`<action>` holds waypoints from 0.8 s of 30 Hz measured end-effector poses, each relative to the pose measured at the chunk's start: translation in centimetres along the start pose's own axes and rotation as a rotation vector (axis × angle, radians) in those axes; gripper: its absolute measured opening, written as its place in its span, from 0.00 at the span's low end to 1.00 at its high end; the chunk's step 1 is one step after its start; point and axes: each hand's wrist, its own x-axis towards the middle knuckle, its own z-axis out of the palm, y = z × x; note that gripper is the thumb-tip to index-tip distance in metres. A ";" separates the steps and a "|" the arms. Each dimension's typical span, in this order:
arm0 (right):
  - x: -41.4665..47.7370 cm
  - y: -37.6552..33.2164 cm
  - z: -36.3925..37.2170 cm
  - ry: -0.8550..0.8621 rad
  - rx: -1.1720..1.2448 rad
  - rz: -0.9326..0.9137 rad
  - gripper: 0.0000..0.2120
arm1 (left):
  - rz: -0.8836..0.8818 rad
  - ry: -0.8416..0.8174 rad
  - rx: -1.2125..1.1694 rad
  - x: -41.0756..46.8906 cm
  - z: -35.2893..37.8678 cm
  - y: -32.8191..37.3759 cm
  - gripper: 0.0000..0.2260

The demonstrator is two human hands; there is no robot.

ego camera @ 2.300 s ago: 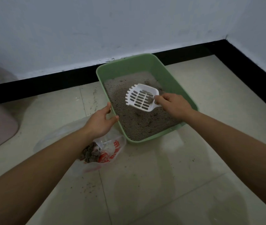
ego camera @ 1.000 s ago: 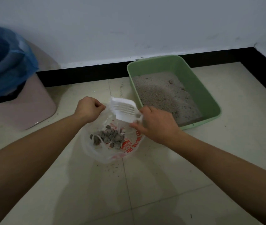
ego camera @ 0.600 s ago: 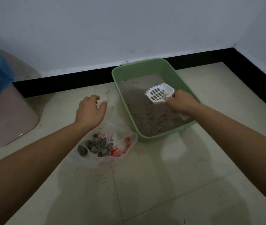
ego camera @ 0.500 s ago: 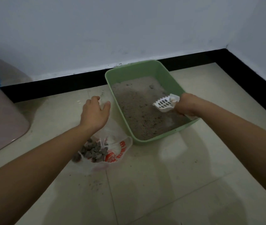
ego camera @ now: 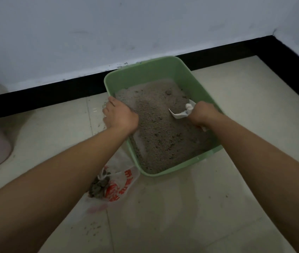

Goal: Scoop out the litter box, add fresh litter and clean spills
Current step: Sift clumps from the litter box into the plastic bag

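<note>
litter box (ego camera: 196, 83) pale green, litter (ego camera: 159, 125) grey-brown, scoop (ego camera: 180, 114) white, bag (ego camera: 121, 185) clear with red print, floor (ego camera: 218, 198) cream tile, baseboard (ego camera: 44, 95) black.

One litter box (ego camera: 146, 74), one scoop (ego camera: 178, 115), one bag (ego camera: 120, 187), two hands: left hand (ego camera: 120, 115), right hand (ego camera: 202, 113).

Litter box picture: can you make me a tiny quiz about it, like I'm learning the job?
1. Which hand grips the white scoop?
2. True or false: the litter box is red.
3. The plastic bag of clumps lies: A inside the box, B on the floor beside the box, C in a hand.
Key: 1 the right hand; 2 false, it is green; 3 B.
</note>
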 end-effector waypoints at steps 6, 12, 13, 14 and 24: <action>6.4 -1.2 2.7 0.098 0.372 0.037 0.27 | 0.102 0.097 0.086 1.2 1.9 -2.4 0.41; 10.1 -2.6 3.0 0.106 0.524 -0.033 0.20 | 0.113 0.120 0.060 1.8 2.5 -2.2 0.43; 10.1 -2.3 3.5 0.125 0.550 -0.070 0.19 | 0.107 0.124 0.058 1.7 2.5 -2.2 0.43; 10.0 -1.8 4.0 0.156 0.573 -0.107 0.19 | 0.108 0.129 0.057 1.8 2.6 -2.1 0.43; 7.3 2.1 3.9 0.205 0.712 -0.356 0.18 | 0.107 0.141 0.071 1.6 2.5 -1.9 0.42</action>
